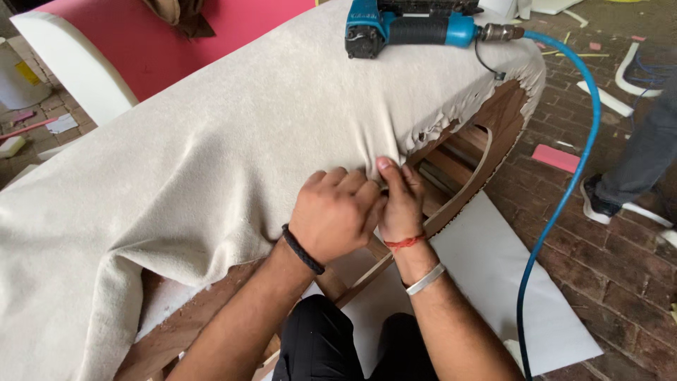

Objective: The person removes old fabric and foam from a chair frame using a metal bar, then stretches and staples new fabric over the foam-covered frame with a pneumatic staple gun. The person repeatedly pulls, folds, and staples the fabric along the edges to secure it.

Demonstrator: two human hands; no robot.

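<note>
A beige fabric is draped over a curved wooden furniture frame. My left hand and my right hand are side by side at the fabric's lower edge, both pinching and pulling it against the frame. The fabric bunches into folds at my fingers. Its edge along the frame to the right is cut ragged. A blue pneumatic staple gun lies on top of the fabric at the far end, with a blue air hose running down past the frame to the floor.
A white sheet lies on the brick floor under the frame. A red cushioned piece stands at the back left. Foam scraps litter the floor. Another person's leg and shoe are at the right.
</note>
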